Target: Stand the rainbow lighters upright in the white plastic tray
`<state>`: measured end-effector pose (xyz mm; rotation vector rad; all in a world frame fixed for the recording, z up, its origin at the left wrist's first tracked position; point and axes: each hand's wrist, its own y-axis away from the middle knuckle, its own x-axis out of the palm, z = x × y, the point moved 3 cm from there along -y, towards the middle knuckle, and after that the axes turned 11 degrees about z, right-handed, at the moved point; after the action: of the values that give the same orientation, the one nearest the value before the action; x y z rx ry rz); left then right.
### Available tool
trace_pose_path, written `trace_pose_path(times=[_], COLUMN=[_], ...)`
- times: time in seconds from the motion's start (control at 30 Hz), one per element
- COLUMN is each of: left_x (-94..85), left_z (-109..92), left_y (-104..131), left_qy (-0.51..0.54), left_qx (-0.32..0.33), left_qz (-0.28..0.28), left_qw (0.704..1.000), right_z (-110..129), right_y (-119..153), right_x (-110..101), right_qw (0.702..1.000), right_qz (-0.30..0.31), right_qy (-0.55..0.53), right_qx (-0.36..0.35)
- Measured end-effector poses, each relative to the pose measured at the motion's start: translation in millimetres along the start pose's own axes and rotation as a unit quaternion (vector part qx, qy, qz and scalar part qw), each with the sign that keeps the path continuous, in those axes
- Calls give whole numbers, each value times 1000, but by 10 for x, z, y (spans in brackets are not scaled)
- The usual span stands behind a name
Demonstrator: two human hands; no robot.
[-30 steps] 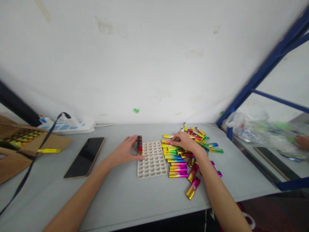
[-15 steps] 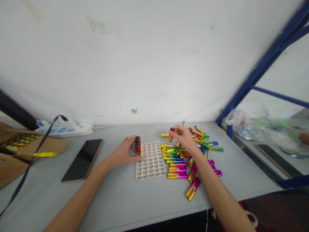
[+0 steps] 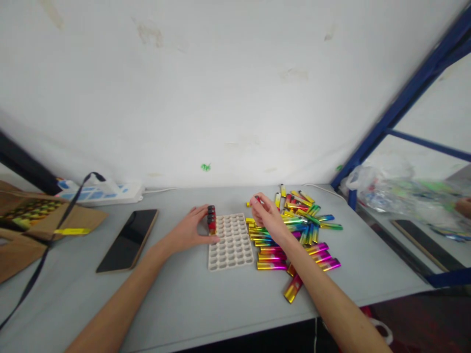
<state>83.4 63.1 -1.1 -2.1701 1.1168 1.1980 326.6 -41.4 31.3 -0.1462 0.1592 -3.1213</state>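
Note:
A pale tray point(image 3: 231, 252) with rows of small cavities lies on the table. Several red lighters with black tops point(image 3: 211, 219) stand upright in its far left column. My left hand point(image 3: 189, 229) curves around them, thumb at the tray's left edge and fingers behind; whether it grips them is hard to tell. Above the tray's far right corner, my right hand point(image 3: 265, 214) pinches a red lighter point(image 3: 257, 199), mostly hidden by the fingers. Loose metallic lighters point(image 3: 271, 265) in yellow, pink, blue and green are piled to the right of the tray, partly under my right forearm.
A dark phone point(image 3: 128, 240) lies left of my left hand. Farther left are an open cardboard box point(image 3: 81, 219), a dark strap point(image 3: 47, 247) and a white power strip point(image 3: 125, 193). Blue metal framing point(image 3: 386, 115) and clear plastic bags point(image 3: 390, 193) stand at the right, near another person's hand point(image 3: 464, 207).
My right hand has moved slightly left toward the tray with the lighter in its fingers. My left hand stays around the standing lighters. The view has shifted a little.

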Motion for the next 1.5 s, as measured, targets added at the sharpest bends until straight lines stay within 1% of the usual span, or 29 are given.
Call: trace_pose_path(times=[0.13, 0.23, 0.37, 0.5, 0.6, 0.73, 0.9, 1.0, 1.07, 1.13, 1.27, 1.33, 1.4, 1.47, 1.5], left_x=[-14, -12, -2, 10, 7, -4, 2, 1, -1, -3, -3, -7, -10, -8, -5], left_z=[-26, -28, -21, 1, -2, -26, -34, -49, -60, -64, -53, -42, -29, -16, -10], left_y=[6, 1, -4, -6, -5, -2, -3, 5, 12, 17, 15, 17, 23, 33, 39], left_qy=[5, 2, -1, -2, 0, 6, 2, 3, 2, 1, 5, 15, 24, 29, 30], left_qx=[5, 4, 0, -11, -8, 7, 8, 11, 8, 1, -1, 2, 9, 18, 23], left_qz=[-5, -6, -1, 2, -3, -6, -10, -12, -9, -8, 2, 8, 20, 34, 40], left_qw=[1000, 1000, 1000, 1000, 1000, 1000, 1000, 1000, 1000, 1000, 1000, 1000, 999, 999, 998], right_z=[-84, -138, -178, -193, -199, -210, -227, -216, -184, -144, -76, -16, 57, 116, 136], right_y=[-4, 0, 0, -14, -18, -10, -17, -31, -39, -44, -50, -41, -23, -2, 8], right_x=[15, 26, 30, 23, 25, 32, 41, 50, 59, 69, 111, 153, 220, 313, 364], right_qw=[993, 985, 976, 972, 973, 972, 971, 963, 955, 953, 958, 945, 922, 900, 894], right_qz=[-50, -74, -92, -101, -99, -90, -71, -58, -46, -24, 58, 74, 69, 74, 84], right_qy=[108, 154, 193, 208, 207, 214, 226, 259, 293, 303, 270, 296, 357, 410, 424], right_qx=[4, 23, 41, 30, 22, 26, 36, 47, 27, -14, -80, -115, -136, -125, -113])
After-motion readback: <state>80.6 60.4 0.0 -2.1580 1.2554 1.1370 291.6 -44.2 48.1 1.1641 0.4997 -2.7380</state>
